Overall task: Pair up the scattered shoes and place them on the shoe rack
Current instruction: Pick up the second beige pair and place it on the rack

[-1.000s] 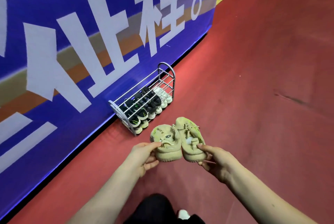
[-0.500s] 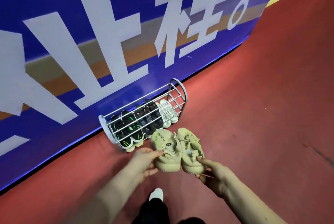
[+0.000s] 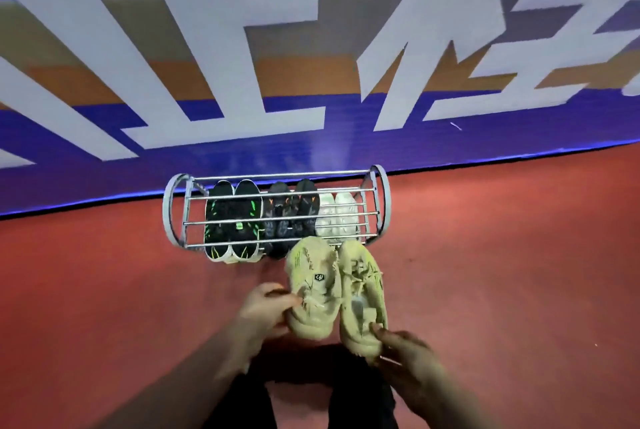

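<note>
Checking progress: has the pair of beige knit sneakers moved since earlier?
Yes: beige sneakers came nearer the grey wire shoe rack, toes now overlapping its front.

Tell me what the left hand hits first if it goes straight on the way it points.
The left hand pinches the left beige shoe; pushed on, that shoe's toe probably meets the front rail of the shoe rack by the dark grey pair, unless it rides above.

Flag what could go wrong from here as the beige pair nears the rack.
1. The left hand and right hand each pinch only the rear of the left beige shoe and right beige shoe; either grip could slip and split the pair.
2. The shoe rack looks full below with three pairs, so pushing in low would likely bump them.
</note>
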{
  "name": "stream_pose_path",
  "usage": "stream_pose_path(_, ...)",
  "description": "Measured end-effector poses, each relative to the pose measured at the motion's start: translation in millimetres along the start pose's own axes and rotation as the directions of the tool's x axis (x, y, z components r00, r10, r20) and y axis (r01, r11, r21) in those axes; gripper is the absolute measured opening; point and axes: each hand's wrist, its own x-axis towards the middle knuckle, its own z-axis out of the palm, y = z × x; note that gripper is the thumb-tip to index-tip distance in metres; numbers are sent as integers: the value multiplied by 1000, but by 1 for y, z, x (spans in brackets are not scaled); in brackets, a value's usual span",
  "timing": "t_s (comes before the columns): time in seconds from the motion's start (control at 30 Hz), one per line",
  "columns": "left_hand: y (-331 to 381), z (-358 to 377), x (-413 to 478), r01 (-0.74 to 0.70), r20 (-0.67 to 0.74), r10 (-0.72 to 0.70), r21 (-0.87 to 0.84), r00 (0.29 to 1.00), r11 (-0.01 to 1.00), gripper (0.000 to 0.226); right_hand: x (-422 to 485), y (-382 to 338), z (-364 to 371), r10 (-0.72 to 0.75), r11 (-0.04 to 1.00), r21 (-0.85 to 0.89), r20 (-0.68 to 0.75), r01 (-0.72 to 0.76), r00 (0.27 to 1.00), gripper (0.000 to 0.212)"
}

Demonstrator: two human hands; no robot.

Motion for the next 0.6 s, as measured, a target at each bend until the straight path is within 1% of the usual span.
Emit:
stream_pose_path(0.03,-7,12,14,21,-10,-21,-9,1000,1000,43,19,-7,-10,16,999,-36,2,-16,1000,31)
stream_pose_path(0.07,-11,21,28,31,-2,-31,-9,1000,999,30,36,-12,-16,36,998,-57,-2,-36,999,37)
stream_pose_path(0.1,-16,29,42,44,6,-43,-7,999,999,19,53,-17,-21,66,996,-63,-4,-66,998,39)
stream_pose_path(0.17,-27,46,75,73,-7,-73,-19,997,997,11,90,-19,-33,111,992,-54,-4,-111,994,36)
stream_pose_path(0.23,-39,55,106,82,-20,-82,-23,996,996,8,124,-14,-40,165,983,-76,-14,-165,986,39)
stream_pose_path(0.3,-53,62,137,114,-19,-115,-42,993,993,16,155,-4,-46,195,977,-91,-10,-195,981,38)
stream_pose_path(0.37,-65,67,165,133,7,-133,-60,991,989,26,188,5,-53,186,978,-87,-42,-189,982,33)
stream_pose_path(0.47,-83,65,204,130,30,-128,-79,991,988,49,234,21,-63,151,981,-115,-44,-155,988,31)
stream_pose_path(0.53,-97,60,226,111,66,-104,-114,992,987,51,263,32,-69,134,982,-133,-29,-136,991,36)
stream_pose_path(0.6,-107,56,249,88,86,-75,-153,993,984,48,285,37,-69,103,989,-104,-10,-104,995,43)
